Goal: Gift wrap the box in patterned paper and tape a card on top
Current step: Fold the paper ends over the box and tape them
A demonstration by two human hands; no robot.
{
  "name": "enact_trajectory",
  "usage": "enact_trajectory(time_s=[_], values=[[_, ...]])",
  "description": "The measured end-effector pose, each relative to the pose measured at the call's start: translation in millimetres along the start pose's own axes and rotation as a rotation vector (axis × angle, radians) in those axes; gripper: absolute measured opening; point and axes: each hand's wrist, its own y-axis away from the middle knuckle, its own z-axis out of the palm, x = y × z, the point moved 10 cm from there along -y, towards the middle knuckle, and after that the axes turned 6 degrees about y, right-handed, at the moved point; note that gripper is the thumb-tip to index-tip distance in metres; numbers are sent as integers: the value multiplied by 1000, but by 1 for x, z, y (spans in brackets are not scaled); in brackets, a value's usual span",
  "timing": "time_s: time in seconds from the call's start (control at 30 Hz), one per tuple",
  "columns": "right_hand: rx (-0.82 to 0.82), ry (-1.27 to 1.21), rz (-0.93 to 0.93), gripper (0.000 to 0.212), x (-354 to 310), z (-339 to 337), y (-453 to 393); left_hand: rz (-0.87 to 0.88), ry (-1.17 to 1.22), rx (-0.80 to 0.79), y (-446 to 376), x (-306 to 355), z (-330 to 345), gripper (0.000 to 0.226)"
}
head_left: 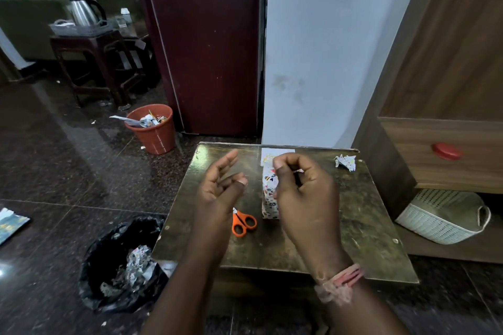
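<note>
Nearest us, w/ both forearms raised over the small worn dark wooden table (362, 228), our right hand (304, 196) has its fingers curled, thumb and forefinger pinched on something small and pale; too small to tell, prob. a bit of tape. Our left hand (220, 185) hovers beside it, fingers loose and straight, gripping nothing, likely ready to take the other end.

Under the left wrist lie the orange-handled scissors (243, 223), kept within reach for cutting.

Just behind the right hand stands the box wrapped in white patterned paper (268, 196), upright mid-table, so wrapping looks about done.

Beyond it, at the far edge, a white card (277, 153) lies flat, not yet taped on. A crumpled paper scrap (345, 162) sits far right, pushed out of the way.
</note>
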Motion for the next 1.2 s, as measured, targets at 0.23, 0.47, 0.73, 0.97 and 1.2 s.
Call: enact_trajectory(time_s=[0.23, 0.47, 0.73, 0.97, 1.2], values=[[-52, -212, 131, 11, 13, -35, -25, 48, -386, -207, 1, 1, 43, 64], [-72, -131, 44, 16, 15, -35, -27, 221, -655, -250, -5, -1, 63, 47], [-130, 8, 54, 15, 32, -31, -29, 252, -656, -184, -18, -6, 61, 53], [-107, -110, 51, 12, 17, -38, -37, 151, -527, -144, -24, -5, 60, 10], [-288, 140, 39, 16, 18, -17, -33, 27, -338, -97, -21, -7, 58, 8]])
